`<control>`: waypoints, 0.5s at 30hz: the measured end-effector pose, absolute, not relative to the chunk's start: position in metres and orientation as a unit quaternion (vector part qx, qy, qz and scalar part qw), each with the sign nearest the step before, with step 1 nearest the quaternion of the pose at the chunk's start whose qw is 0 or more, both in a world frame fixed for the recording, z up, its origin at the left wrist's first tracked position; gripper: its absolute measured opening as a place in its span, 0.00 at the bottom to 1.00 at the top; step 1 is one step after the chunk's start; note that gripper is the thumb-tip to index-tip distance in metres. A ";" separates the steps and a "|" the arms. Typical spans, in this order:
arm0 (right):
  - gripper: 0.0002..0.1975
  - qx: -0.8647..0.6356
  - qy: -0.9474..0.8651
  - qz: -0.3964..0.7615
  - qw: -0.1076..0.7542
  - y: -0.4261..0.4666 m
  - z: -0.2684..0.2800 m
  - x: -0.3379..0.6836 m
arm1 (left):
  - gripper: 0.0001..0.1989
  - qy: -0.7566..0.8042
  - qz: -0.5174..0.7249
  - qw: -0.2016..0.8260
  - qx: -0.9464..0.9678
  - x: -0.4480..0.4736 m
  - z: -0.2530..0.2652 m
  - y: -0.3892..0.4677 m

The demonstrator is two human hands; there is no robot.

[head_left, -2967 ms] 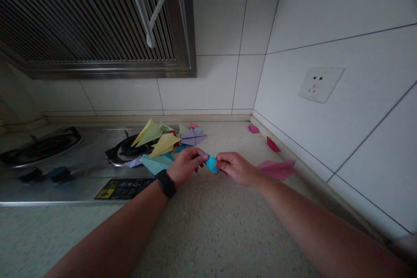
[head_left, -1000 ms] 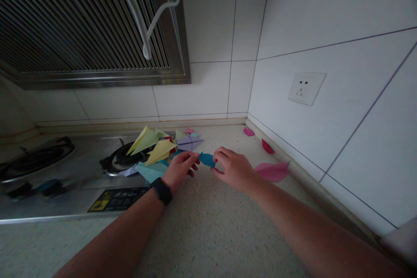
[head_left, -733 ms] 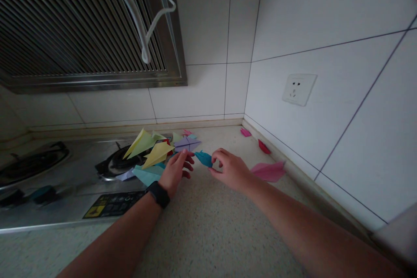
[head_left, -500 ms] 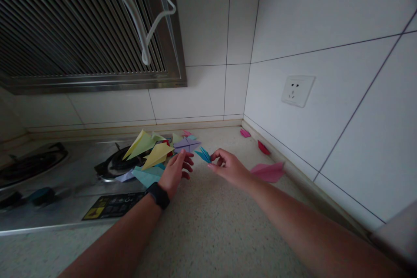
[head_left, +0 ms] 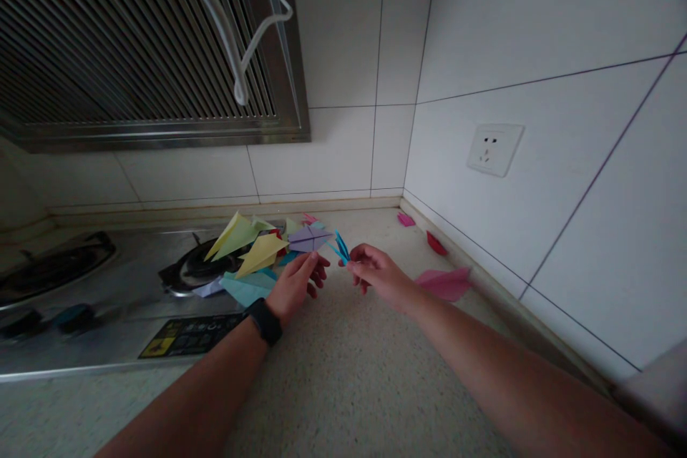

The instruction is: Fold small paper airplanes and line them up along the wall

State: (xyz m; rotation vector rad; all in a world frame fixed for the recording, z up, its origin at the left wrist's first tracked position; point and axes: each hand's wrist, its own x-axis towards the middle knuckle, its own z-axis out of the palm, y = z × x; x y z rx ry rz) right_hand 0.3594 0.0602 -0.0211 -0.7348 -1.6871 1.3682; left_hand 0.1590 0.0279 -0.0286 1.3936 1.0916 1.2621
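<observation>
Between the fingertips of my right hand (head_left: 373, 268) is a small blue folded-paper piece (head_left: 342, 250), standing up with several narrow points. My left hand (head_left: 298, 283), with a black watch on its wrist, has its fingers loosely apart and holds nothing I can see. Just beyond its thumb lies a purple paper plane (head_left: 310, 237); whether they touch I cannot tell. Beside it are a yellow paper plane (head_left: 262, 255), a pale green one (head_left: 235, 235) and a light teal one (head_left: 250, 289), piled partly over the stove burner.
Pink folded paper (head_left: 445, 283) lies behind my right forearm. Along the right wall are a red folded piece (head_left: 436, 244) and a small magenta one (head_left: 406, 219). The gas stove (head_left: 123, 286) takes the left side, a range hood (head_left: 161, 136) hangs above, and a socket (head_left: 494, 149) is on the wall.
The blue folded paper has turned from lying slanted to more upright in my right fingers. My left hand has shifted slightly to the right. The paper planes look unmoved.
</observation>
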 end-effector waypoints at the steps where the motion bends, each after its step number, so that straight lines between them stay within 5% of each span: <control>1: 0.13 -0.289 -0.666 0.551 0.412 0.060 -0.020 0.360 | 0.25 0.444 0.511 0.466 0.569 0.159 -0.028 0.028; 10: 0.12 -0.281 -0.666 0.554 0.414 0.060 -0.018 0.362 | 0.23 0.448 0.490 0.466 0.584 0.162 -0.024 0.024; 15: 0.14 -0.336 -0.741 0.399 0.423 0.061 -0.021 0.366 | 0.23 0.449 0.480 0.467 0.592 0.164 -0.023 0.023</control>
